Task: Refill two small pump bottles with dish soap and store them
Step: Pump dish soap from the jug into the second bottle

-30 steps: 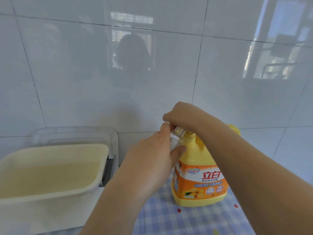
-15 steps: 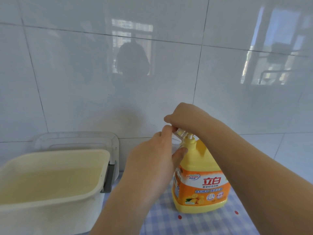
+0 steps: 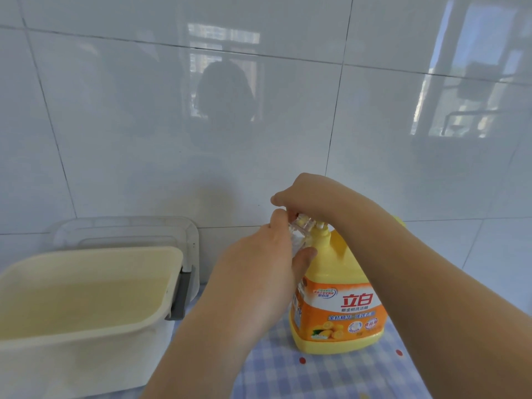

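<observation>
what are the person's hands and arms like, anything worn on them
Nothing worn shows. The left hand and right hand are bare, with no gloves or rings visible. The left forearm and right forearm are bare to the picture's edge: no sleeve, watch or bracelet in view.

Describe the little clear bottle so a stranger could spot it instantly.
Find the yellow dish soap jug on the checked cloth, right of the cream tub. At its neck, the left hand grips the small clear bottle. Unlike the jug, it is tiny and see-through.
</observation>
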The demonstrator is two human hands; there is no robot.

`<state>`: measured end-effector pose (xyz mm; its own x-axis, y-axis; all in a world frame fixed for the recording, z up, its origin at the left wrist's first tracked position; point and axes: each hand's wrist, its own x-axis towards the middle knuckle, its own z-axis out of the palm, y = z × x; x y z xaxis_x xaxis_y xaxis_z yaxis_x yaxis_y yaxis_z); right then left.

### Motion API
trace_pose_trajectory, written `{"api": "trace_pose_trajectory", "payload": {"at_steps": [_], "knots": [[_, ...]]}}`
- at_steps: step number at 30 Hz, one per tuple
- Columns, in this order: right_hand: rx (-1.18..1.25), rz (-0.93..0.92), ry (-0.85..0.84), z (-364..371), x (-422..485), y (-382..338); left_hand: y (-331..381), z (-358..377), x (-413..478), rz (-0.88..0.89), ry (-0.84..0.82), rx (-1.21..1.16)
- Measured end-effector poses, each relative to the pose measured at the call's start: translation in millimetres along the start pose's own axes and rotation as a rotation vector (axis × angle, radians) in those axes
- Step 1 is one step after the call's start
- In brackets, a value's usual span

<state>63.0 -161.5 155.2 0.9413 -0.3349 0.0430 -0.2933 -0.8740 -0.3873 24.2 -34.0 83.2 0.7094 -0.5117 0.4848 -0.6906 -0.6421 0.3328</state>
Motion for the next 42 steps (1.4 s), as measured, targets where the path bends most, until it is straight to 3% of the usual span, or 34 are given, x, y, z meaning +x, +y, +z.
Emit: {"api": "trace_pose_trajectory", "payload": {"at_steps": [12, 31, 37, 42], "knots": [[0.017, 0.008, 0.067, 10.5, 4.3, 7.3, 0.1, -0.9, -2.3, -0.010, -0.079, 0.051], [-0.050, -0.005, -0.027, -7.2, -8.8, -5.2, 1.1, -4.3, -1.3, -0.002, 0.050, 0.033], [-0.054, -0.021, -0.097, -8.5, -13.0, -7.6, 1.4, -4.3, -0.3, -0.003, 0.031, 0.029], [-0.043, -0.013, -0.055, -7.9, -12.6, -6.8, 1.1, -4.8, -0.4, -0.016, -0.002, -0.012]]}}
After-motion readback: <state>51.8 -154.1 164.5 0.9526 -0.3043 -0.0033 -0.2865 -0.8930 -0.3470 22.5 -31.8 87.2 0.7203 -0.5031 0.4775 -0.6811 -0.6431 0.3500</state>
